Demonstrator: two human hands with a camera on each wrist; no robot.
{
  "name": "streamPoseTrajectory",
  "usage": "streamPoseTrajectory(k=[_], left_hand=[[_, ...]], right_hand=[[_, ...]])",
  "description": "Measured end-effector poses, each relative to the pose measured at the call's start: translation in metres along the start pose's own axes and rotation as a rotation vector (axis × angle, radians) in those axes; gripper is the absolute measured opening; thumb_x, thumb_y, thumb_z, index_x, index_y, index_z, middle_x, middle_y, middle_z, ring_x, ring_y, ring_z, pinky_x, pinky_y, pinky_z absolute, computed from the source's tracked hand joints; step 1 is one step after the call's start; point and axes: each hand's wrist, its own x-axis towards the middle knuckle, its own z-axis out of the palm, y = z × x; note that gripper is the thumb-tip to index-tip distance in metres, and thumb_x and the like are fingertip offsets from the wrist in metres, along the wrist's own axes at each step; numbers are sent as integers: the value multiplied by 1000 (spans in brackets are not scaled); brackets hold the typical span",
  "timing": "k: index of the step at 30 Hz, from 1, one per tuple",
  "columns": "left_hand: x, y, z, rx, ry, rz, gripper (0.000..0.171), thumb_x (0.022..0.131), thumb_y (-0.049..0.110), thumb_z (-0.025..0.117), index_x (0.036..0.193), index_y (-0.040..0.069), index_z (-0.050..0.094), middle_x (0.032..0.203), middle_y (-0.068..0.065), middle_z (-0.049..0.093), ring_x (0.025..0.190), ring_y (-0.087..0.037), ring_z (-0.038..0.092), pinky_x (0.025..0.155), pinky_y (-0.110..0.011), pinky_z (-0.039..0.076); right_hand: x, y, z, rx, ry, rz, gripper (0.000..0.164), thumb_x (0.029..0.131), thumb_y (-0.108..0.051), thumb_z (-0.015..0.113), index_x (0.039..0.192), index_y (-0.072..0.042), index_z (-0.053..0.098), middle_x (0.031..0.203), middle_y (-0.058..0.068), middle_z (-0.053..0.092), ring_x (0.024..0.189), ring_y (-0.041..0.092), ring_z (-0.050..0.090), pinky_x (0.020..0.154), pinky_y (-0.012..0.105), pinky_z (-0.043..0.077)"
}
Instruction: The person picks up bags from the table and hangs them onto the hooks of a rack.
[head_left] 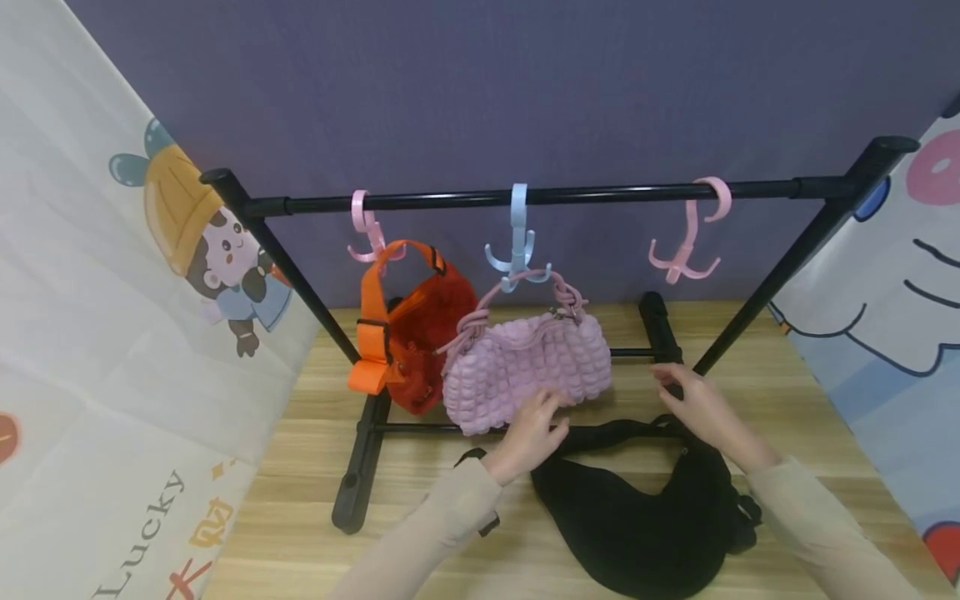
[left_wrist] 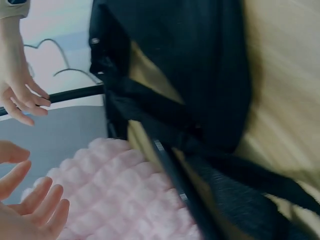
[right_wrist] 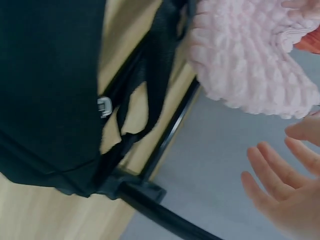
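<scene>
A pink puffy handbag [head_left: 525, 367] hangs by its knotted handle from the blue hook [head_left: 519, 242]. In front of its lower edge is my left hand [head_left: 531, 429], fingers loosely bent and holding nothing; whether it touches the bag, I cannot tell. My right hand [head_left: 701, 408] hovers to the right of the handbag, above the strap end of a black shoulder bag [head_left: 637, 525]. Its fingers [right_wrist: 270, 172] are spread and relaxed in the right wrist view. The black bag lies on the wooden surface, its strap toward the rack.
An orange-red bag [head_left: 431, 333] hangs from the left pink hook [head_left: 367, 225]. Another pink hook [head_left: 684, 242] on the black rail [head_left: 600, 196] bears nothing. Partly behind my left forearm lies a dark strapped item [head_left: 489, 525]. Printed cloths [head_left: 67, 250] flank the rack.
</scene>
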Motion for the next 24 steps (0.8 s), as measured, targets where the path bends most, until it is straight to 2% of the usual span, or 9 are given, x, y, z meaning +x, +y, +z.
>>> streamPoseTrajectory(k=[5,14,20,24], left_hand=[[-1,-7,11,48,-86,-31,25,83,12,59,107,11,57,102,-3,54,96,-16,52,82,-25,41],[-2,-11,27,49,-140,-48,26,84,13,58,110,9,56,107,-6,53,100,-18,51,83,-29,42],[-3,-9,36,129,-204,-78,30,85,17,58,113,10,54,108,-6,52,102,-18,50,85,-30,40],[-4,-9,43,171,-257,-116,35,84,21,59,116,9,51,109,-6,52,101,-19,51,85,-32,41]], right_hand=[[-2,10,4,-11,-64,31,31,83,-1,56,112,7,51,98,23,59,87,36,57,70,48,45],[-7,23,9,-45,-178,71,33,83,-4,55,113,10,49,99,26,57,89,39,56,71,48,45],[-12,29,17,-83,-305,66,38,82,-5,57,114,12,48,108,31,53,97,44,52,76,51,43],[-14,32,23,-113,-355,61,42,81,-9,59,115,14,47,112,33,50,100,46,49,80,53,41]])
